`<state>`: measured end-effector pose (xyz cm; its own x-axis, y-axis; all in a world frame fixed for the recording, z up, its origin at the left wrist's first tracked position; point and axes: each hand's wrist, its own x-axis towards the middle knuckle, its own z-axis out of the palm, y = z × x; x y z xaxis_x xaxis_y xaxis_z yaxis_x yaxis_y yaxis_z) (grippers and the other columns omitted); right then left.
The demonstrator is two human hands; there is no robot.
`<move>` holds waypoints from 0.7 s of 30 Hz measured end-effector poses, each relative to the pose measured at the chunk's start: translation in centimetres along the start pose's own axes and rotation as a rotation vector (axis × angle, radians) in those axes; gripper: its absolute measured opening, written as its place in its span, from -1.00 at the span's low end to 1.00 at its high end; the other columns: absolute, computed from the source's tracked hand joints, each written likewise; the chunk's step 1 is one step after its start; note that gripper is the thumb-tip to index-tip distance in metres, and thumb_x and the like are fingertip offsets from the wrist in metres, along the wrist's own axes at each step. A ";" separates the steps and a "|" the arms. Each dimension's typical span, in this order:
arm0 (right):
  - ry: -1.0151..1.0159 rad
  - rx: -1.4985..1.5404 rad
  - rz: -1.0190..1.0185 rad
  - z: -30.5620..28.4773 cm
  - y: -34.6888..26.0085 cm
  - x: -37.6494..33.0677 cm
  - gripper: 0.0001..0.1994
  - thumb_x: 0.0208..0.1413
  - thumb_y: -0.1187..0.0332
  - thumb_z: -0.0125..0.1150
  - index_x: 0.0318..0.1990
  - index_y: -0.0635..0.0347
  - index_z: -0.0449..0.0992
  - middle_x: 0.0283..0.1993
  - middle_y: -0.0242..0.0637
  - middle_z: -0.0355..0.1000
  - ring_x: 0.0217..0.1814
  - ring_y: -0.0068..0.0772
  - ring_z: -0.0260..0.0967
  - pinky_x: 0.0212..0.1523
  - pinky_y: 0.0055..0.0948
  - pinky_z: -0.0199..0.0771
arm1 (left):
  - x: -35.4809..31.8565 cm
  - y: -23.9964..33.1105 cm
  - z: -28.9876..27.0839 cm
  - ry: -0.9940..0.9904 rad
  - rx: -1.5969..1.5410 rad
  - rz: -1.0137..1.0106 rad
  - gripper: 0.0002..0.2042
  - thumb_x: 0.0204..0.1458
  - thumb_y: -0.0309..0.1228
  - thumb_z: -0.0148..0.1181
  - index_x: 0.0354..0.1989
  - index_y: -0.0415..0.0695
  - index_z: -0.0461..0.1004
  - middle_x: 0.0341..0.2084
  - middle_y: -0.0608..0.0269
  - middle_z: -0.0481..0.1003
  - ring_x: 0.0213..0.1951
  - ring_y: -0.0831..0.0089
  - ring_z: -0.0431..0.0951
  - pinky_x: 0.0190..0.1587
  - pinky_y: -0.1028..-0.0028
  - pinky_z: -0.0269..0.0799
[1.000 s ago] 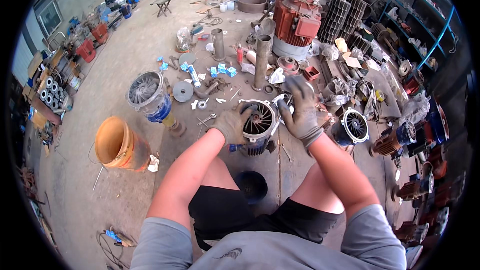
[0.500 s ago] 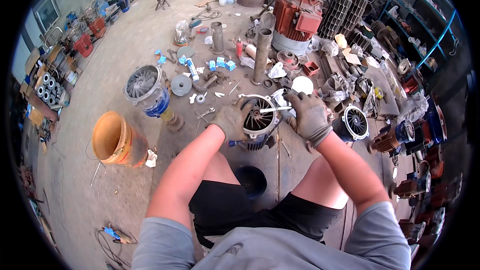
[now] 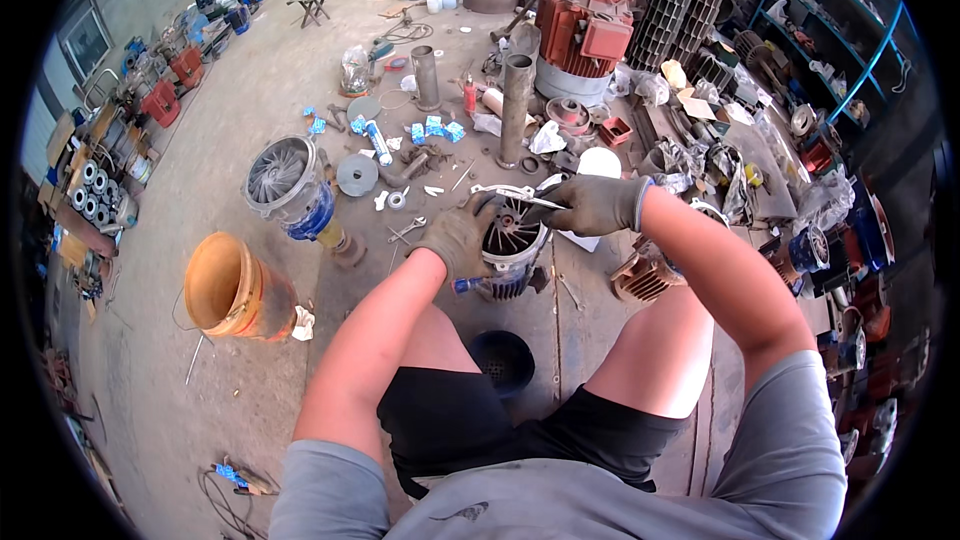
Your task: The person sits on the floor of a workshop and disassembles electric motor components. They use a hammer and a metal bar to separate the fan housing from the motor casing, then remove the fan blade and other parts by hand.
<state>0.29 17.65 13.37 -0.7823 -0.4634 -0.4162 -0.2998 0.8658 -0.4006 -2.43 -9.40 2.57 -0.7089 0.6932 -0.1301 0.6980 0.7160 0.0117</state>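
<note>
Between my knees stands an upright motor [image 3: 512, 252] with a pale metal rim, a finned blue body and a dark, radially ribbed inside. My left hand [image 3: 457, 242], in a grey-brown work glove, is closed around the left side of the rim. Over the far right part of the rim is my right hand [image 3: 597, 206], gloved the same way. Its fingers are closed on a slim pale metal tool [image 3: 545, 203], which reaches across the top of the motor; its exact kind is too small to tell. Left of the motor lies an open-ended wrench [image 3: 407, 230].
A rusty orange bucket [image 3: 238, 285] and a second motor [image 3: 290, 180] stand to the left. A dark round bowl [image 3: 502, 362] sits between my legs. Ahead are a steel pipe [image 3: 516, 110] and a large red motor [image 3: 585, 25]. More motors and scrap crowd the right side.
My right hand has turned and moved slightly left and up over the motor's rim, swinging the slim tool with it. My left hand stays on the rim. The view has shifted slightly.
</note>
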 end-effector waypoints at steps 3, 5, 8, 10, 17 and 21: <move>0.285 -0.204 -0.493 2.0 6.9 0.2 -0.66 0.47 0.27 0.15 0.25 0.20 0.63 0.08 -0.02 0.68 0.11 -0.04 0.64 0.23 -0.24 0.59 | 1.1 1.4 -1.9 0.003 -0.068 0.006 0.25 -0.18 0.32 0.51 0.61 -0.23 0.11 0.52 -0.26 0.21 0.32 -0.01 0.57 0.40 0.16 0.49; 0.173 0.614 -0.184 4.8 4.1 -0.1 -0.72 0.53 0.30 0.10 0.15 0.22 0.66 0.04 -0.15 0.67 0.06 -0.21 0.63 0.17 -0.35 0.61 | -0.2 0.9 -1.3 -0.041 -0.085 -0.044 0.26 -0.18 0.31 0.52 0.62 -0.21 0.09 0.53 -0.26 0.20 0.33 -0.02 0.57 0.39 0.16 0.50; 0.459 1.413 0.020 9.2 3.5 -1.4 -0.71 0.57 0.20 0.11 -0.07 0.23 0.63 -0.09 -0.31 0.63 0.02 -0.33 0.60 0.10 -0.33 0.60 | 0.0 1.0 -2.1 -0.083 -0.101 -0.080 0.30 -0.21 0.32 0.55 0.64 -0.19 0.05 0.56 -0.29 0.15 0.35 -0.06 0.56 0.37 0.15 0.53; 0.586 1.888 0.070 9.4 -1.4 -1.9 -0.68 0.58 0.13 0.11 0.04 0.21 0.61 -0.15 -0.37 0.62 -0.08 -0.44 0.59 0.00 -0.38 0.57 | -0.7 0.2 -1.0 -0.087 -0.078 -0.090 0.32 -0.22 0.33 0.56 0.64 -0.19 0.03 0.56 -0.30 0.15 0.34 -0.07 0.56 0.36 0.14 0.54; 0.657 1.649 -0.067 7.4 3.5 -4.9 -0.60 0.56 0.10 0.16 -0.17 0.29 0.66 -0.27 -0.36 0.61 -0.21 -0.50 0.52 -0.10 -0.44 0.55 | 1.7 2.4 -2.4 -0.183 0.262 -0.036 0.33 -0.10 0.54 0.33 0.68 -0.18 -0.03 0.60 -0.25 0.10 0.56 -0.17 0.23 0.55 0.06 0.23; 0.939 0.765 -0.023 7.3 4.9 -8.1 -0.65 0.53 0.16 0.13 -0.13 0.30 0.65 -0.37 -0.32 0.56 -0.35 -0.41 0.49 -0.24 -0.32 0.51 | 1.3 2.8 -3.5 -0.176 0.296 0.050 0.34 -0.14 0.52 0.36 0.67 -0.20 0.00 0.64 -0.25 -0.01 0.62 -0.28 0.04 0.63 -0.09 -0.02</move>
<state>9.14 24.27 8.88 -0.9676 0.1149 0.2248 -0.1669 0.3769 -0.9111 -1.71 -6.18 5.88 -0.6627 0.6835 -0.3060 0.7489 0.6087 -0.2621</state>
